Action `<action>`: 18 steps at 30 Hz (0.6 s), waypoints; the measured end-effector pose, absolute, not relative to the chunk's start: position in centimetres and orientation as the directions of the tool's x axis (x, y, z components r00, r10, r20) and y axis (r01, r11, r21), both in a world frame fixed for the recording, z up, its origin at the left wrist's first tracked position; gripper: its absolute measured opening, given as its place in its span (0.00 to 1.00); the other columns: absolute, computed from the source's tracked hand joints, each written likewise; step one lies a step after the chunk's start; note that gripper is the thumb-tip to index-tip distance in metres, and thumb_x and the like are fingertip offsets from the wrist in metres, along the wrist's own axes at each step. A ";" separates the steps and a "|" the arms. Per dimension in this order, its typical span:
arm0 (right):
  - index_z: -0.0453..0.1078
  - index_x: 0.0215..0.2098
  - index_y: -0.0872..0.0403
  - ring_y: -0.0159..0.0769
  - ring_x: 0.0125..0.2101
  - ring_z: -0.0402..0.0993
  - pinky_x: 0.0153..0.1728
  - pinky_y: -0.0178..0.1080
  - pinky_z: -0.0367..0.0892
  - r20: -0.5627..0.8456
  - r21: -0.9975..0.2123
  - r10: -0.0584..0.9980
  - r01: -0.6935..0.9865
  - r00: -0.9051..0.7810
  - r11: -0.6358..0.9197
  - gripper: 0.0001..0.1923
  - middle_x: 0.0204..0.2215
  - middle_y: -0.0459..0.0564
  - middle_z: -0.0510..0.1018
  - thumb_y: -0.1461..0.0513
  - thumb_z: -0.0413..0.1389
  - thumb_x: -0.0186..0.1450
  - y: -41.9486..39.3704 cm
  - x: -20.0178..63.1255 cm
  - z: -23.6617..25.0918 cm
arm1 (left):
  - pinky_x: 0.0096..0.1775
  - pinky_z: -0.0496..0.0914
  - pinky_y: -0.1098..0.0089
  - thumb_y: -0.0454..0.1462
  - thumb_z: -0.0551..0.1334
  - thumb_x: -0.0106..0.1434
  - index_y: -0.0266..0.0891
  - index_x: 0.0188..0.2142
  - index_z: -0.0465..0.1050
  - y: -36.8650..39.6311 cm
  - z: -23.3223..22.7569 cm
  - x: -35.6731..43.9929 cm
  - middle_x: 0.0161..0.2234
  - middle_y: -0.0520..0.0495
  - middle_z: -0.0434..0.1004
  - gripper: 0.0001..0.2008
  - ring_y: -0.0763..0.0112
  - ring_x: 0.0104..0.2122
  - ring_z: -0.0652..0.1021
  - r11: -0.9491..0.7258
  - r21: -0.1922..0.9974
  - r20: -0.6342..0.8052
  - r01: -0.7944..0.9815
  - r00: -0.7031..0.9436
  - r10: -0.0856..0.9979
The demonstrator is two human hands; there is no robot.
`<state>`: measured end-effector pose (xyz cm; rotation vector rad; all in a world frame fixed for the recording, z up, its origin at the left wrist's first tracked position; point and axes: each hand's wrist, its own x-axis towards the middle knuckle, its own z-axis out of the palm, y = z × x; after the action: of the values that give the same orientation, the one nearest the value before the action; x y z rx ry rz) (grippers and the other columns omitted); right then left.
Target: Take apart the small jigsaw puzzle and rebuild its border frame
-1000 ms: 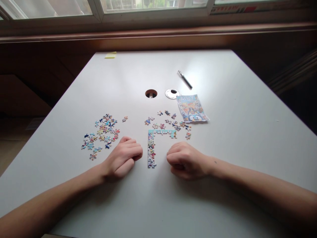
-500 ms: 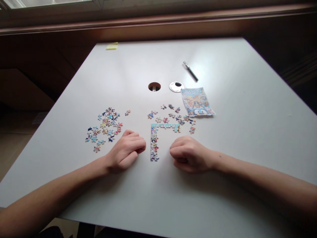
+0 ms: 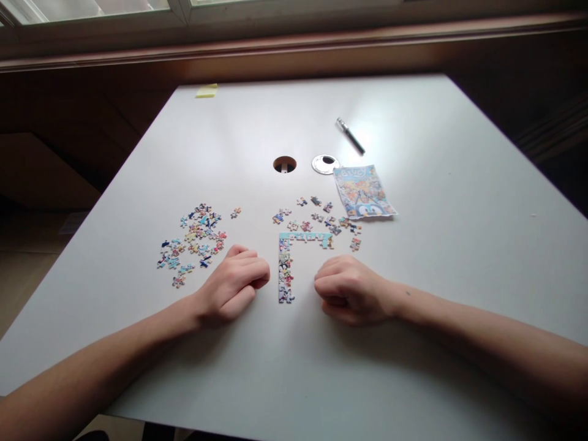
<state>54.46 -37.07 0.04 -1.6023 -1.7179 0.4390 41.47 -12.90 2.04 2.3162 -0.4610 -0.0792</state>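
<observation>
Two joined strips of jigsaw puzzle (image 3: 285,269) form a corner on the white table, one running along the top and one down the left. My left hand (image 3: 236,282) rests as a loose fist just left of the upright strip, apart from it. On the other side my right hand (image 3: 351,289) is curled into a fist on the tabletop, below the top strip's right end. No piece shows in either hand. Loose puzzle pieces (image 3: 202,229) lie scattered beyond my left hand. More loose pieces (image 3: 316,217) are spread above the top strip.
A printed picture sheet (image 3: 366,193) lies behind the pieces at right. Beyond it are a black marker (image 3: 351,136) and a round metal cover (image 3: 325,164). A cable hole (image 3: 285,164) opens in the table (image 3: 248,128). A yellow sticky note (image 3: 206,91) is near the far edge.
The view has tilted up slightly, so the tabletop things sit a little lower in the picture. Both hands keep the same closed pose, and the pieces have not moved on the table.
</observation>
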 end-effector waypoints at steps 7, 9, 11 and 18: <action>0.44 0.25 0.50 0.29 0.22 0.45 0.25 0.34 0.46 0.271 -0.693 0.962 0.702 0.044 0.163 0.15 0.20 0.40 0.51 0.70 0.48 0.50 -37.2 54.4 -0.2 | 0.42 0.56 0.59 0.34 0.48 0.56 0.40 0.29 0.52 -12.9 2.0 41.3 0.26 0.52 0.58 0.01 0.67 0.28 0.61 -0.638 0.709 0.075 -0.300 0.932 -0.355; 0.44 0.25 0.50 0.29 0.22 0.45 0.24 0.34 0.46 0.272 -0.695 0.961 0.700 0.045 0.164 0.15 0.20 0.40 0.51 0.70 0.49 0.50 -37.2 54.4 -0.2 | 0.42 0.56 0.59 0.34 0.48 0.56 0.40 0.28 0.52 -12.8 2.0 41.3 0.25 0.51 0.58 0.01 0.67 0.28 0.60 -0.637 0.708 0.077 -0.306 0.929 -0.361; 0.45 0.25 0.50 0.29 0.22 0.45 0.24 0.34 0.46 0.273 -0.697 0.961 0.698 0.046 0.165 0.15 0.20 0.40 0.52 0.70 0.49 0.50 -37.2 54.4 -0.2 | 0.42 0.56 0.59 0.33 0.48 0.56 0.40 0.28 0.52 -12.8 2.0 41.4 0.25 0.51 0.58 0.01 0.67 0.28 0.60 -0.637 0.706 0.075 -0.310 0.927 -0.368; 0.44 0.25 0.50 0.29 0.22 0.44 0.24 0.35 0.45 0.279 -0.688 0.959 0.707 0.048 0.165 0.15 0.20 0.39 0.51 0.70 0.49 0.49 -37.1 54.5 -0.2 | 0.41 0.56 0.59 0.34 0.48 0.56 0.40 0.28 0.51 -12.8 1.9 41.4 0.25 0.52 0.57 0.02 0.67 0.28 0.60 -0.642 0.695 0.074 -0.322 0.921 -0.382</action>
<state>54.45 -37.14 -0.24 -1.6001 -1.7160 0.4402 41.45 -12.79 1.94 2.3166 -0.4979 -0.1021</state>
